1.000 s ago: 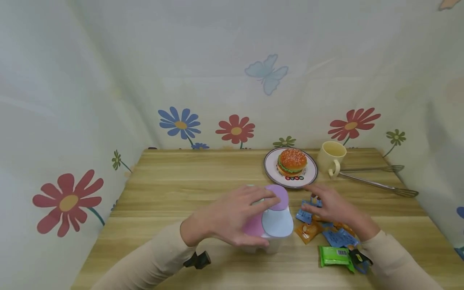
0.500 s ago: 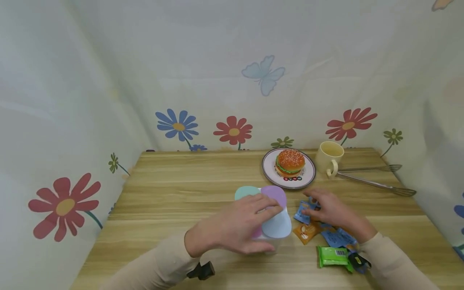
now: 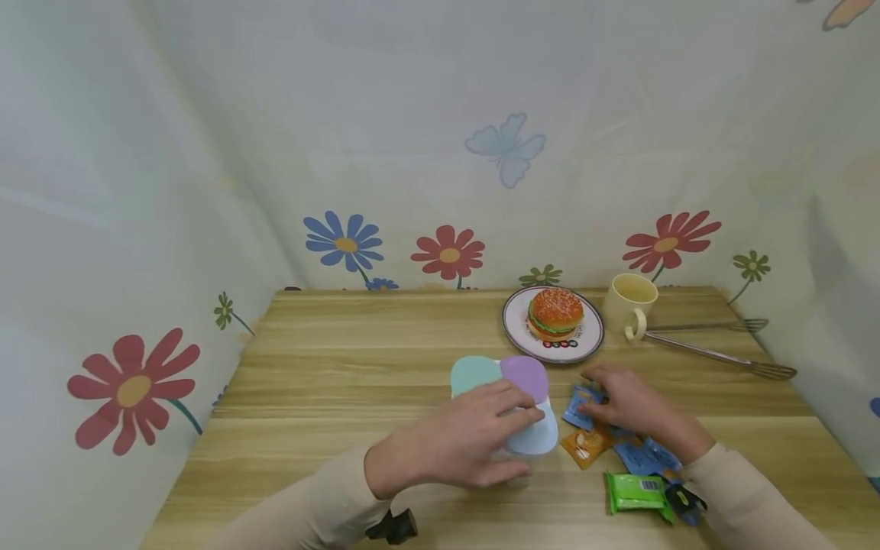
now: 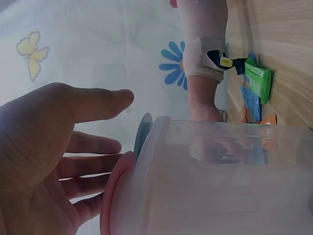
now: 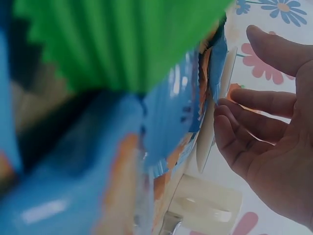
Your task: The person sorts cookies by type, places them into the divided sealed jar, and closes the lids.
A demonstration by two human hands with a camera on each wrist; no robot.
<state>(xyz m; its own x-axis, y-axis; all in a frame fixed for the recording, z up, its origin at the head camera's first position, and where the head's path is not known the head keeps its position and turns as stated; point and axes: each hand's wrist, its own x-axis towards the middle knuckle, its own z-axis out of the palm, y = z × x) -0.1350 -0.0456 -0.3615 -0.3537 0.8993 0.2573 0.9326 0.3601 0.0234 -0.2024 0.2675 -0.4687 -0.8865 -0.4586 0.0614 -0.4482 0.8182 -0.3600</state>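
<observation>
A translucent box stands on the table; its top carries rounded lids in teal, purple, light blue and pink. My left hand lies over this top, fingers spread and thumb apart, covering the pink lid in the head view. To the right, my right hand reaches over a pile of snack packets, its fingertips at a blue packet. In the right wrist view the thumb stands away from the fingers. An orange packet and a green packet lie nearby.
Behind the packets a plate bears a hamburger. A cream mug stands to its right. Two metal whisks lie by the mug. A flower-printed curtain closes off the table's back and sides.
My right hand has lowered to the blue packet. My left hand has shifted slightly right and toward me over the box, uncovering the teal lid.
</observation>
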